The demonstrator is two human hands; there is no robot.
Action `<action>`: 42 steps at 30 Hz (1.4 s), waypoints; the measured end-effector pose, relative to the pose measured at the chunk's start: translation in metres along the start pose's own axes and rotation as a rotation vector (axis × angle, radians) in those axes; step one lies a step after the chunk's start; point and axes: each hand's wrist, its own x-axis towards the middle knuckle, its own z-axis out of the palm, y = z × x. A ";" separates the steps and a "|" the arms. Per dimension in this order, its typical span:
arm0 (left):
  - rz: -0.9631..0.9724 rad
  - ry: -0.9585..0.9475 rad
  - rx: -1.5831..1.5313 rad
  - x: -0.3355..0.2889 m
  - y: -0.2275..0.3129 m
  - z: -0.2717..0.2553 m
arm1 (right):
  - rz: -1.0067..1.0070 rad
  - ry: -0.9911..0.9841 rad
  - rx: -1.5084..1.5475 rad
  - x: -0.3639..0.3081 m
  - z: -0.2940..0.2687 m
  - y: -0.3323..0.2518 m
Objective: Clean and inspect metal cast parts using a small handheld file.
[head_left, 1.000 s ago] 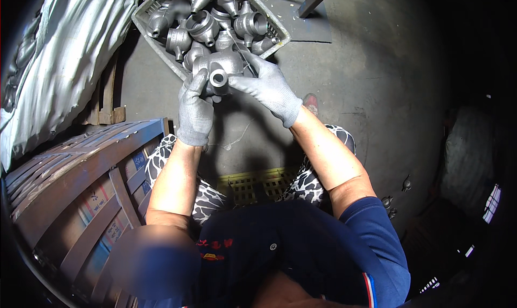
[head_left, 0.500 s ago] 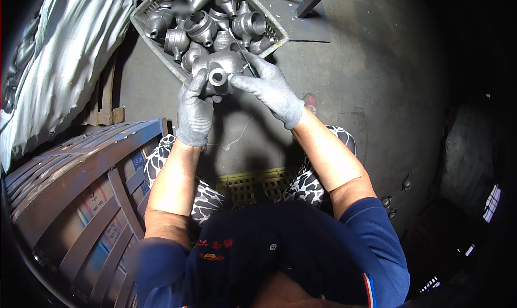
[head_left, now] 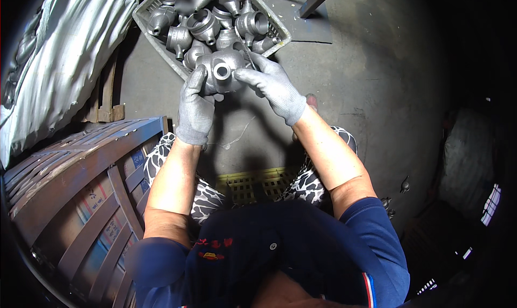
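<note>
A grey cast-metal valve body (head_left: 218,57) is between my two gloved hands, just in front of the crate, with a round hollow spout facing up. My left hand (head_left: 195,106) is closed round its left side, the thumb along the casting. My right hand (head_left: 277,87) is at its right side, thumb beside the spout. A thin, straight metal tool (head_left: 249,55), rod- or blade-like, passes through the right hand's grip, its tip over the casting's right opening. The fingers beneath the casting are mostly hidden.
Beyond my hands, a pale plastic crate (head_left: 283,37) holds several similar castings (head_left: 203,26). A white woven sack (head_left: 59,65) lies to the left, above a slatted wooden crate (head_left: 107,152). Small metal parts (head_left: 405,184) lie on the floor at right. A metal post (head_left: 318,0) stands far right.
Both hands and the casting have shifted slightly to the right. The thin tool has moved with them and changed its angle a little.
</note>
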 end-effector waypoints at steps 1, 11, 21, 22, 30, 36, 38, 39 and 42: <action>0.001 0.001 -0.001 0.002 -0.002 -0.005 | 0.007 -0.010 0.040 -0.001 0.000 -0.001; -0.169 -0.012 -0.241 0.009 -0.012 -0.025 | 0.089 -0.001 0.147 0.004 -0.008 0.010; -0.055 -0.292 0.105 -0.006 0.016 0.000 | 0.222 0.057 0.169 0.010 -0.034 0.021; -0.068 -0.298 0.134 -0.008 0.018 0.001 | 0.263 0.001 0.297 0.010 -0.032 0.022; -0.082 -0.328 0.366 -0.003 0.017 0.004 | 0.131 -0.042 0.373 0.014 -0.047 0.016; -0.214 -0.277 0.390 0.000 0.014 0.001 | -0.005 0.084 0.158 0.004 -0.035 -0.001; -0.200 -0.281 0.306 0.002 0.008 -0.001 | -0.037 0.102 0.182 0.003 -0.032 -0.003; -0.202 -0.282 0.306 0.002 0.007 -0.001 | -0.071 0.117 0.206 0.002 -0.031 -0.003; -0.165 -0.284 0.306 0.000 0.005 0.003 | -0.129 0.068 0.171 -0.002 -0.034 -0.003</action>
